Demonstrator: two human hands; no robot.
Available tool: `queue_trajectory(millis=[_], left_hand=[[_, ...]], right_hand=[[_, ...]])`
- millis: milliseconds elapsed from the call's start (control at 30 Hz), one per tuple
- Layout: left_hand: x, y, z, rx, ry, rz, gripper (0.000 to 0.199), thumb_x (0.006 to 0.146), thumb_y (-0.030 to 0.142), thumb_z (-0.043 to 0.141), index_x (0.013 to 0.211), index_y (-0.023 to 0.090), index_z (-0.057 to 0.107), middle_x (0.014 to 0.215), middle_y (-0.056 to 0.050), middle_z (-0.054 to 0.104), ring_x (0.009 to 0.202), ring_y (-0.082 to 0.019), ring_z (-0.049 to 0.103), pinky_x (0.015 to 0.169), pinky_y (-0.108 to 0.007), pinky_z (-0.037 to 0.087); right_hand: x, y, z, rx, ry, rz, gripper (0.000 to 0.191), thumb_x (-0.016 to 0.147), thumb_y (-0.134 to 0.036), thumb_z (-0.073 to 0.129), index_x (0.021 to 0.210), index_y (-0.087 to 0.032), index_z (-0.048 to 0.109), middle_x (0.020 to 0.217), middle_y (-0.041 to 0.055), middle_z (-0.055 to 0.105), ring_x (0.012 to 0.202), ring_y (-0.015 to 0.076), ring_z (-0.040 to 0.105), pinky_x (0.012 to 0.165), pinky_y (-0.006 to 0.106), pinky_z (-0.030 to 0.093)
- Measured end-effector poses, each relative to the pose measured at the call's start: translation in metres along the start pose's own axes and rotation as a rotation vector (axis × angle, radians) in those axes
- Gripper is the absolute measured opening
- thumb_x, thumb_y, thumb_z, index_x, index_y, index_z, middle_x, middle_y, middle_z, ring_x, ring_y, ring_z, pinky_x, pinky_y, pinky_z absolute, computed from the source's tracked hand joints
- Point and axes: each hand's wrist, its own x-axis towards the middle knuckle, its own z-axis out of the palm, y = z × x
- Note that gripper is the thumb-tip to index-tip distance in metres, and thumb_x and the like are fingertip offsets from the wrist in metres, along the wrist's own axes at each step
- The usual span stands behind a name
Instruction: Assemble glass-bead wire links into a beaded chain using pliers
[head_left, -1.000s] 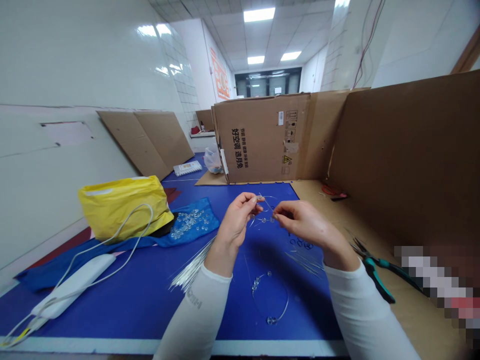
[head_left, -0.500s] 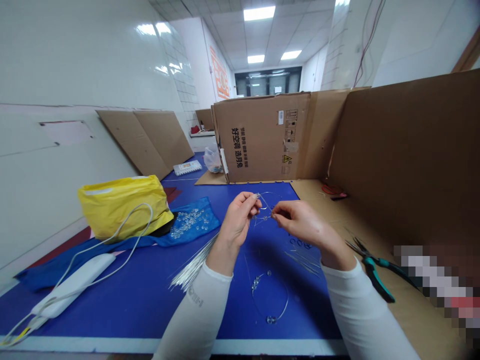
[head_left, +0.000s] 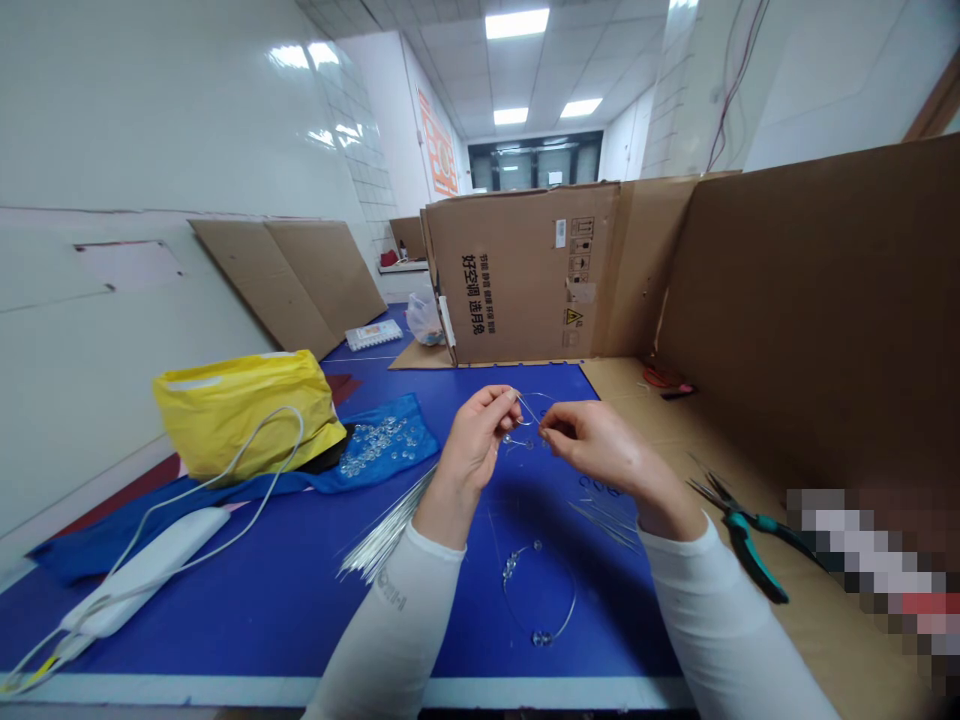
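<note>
My left hand (head_left: 480, 435) pinches a thin silvery wire (head_left: 530, 411) between thumb and fingertips. The wire's other part is pinched by my right hand (head_left: 600, 440), a short gap away, fingers curled. A fine loop of the wire shows behind and between the hands, with small clear beads (head_left: 508, 439) hanging just below. On the table under my hands lies another looped wire (head_left: 574, 600) with clear beads (head_left: 541, 638) on it. A bundle of cut wires (head_left: 386, 530) rests by my left forearm. Loose wire pieces (head_left: 604, 522) lie beneath my right wrist.
Many clear beads (head_left: 379, 445) sit on a blue cloth (head_left: 424, 425) beside a yellow bag (head_left: 247, 410). A white power strip (head_left: 154, 570) with cable lies left. Green-handled pliers (head_left: 750, 555) rest right on cardboard. A big cardboard box (head_left: 525, 300) stands behind the blue table (head_left: 315, 610).
My right hand has shifted slightly left, closer to my left hand. The beads on the held wire have swung a little. Both hands keep their pinch.
</note>
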Motion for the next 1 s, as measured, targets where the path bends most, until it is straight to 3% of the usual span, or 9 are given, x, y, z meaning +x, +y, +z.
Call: queue_trajectory(millis=[433,1000], left_hand=[[-0.0012,0.0012,0.0009,-0.01,0.006,0.019,0.017,0.068,0.024,0.077,0.077,0.014,0.066,0.065,0.002,0.059,0.057,-0.007,0.046,0.063,-0.022,0.04],[-0.0014,0.0021,0.0012,-0.024,0.021,0.011,0.021,0.065,0.024,0.079,0.076,0.014,0.064,0.065,0.001,0.061,0.059,-0.008,0.05,0.064,-0.022,0.042]], right_hand=[[-0.0002,-0.0023,0.0011,-0.015,0.011,-0.016,0.019,0.087,-0.019,0.054,0.085,-0.019,0.073,0.077,0.0048,0.074,0.066,0.0154,0.06,0.061,0.027,0.036],[0.0,-0.0014,0.0048,-0.02,0.039,-0.014,0.018,0.087,-0.019,0.055,0.084,-0.02,0.072,0.077,0.0032,0.073,0.066,0.0151,0.059,0.061,0.027,0.036]])
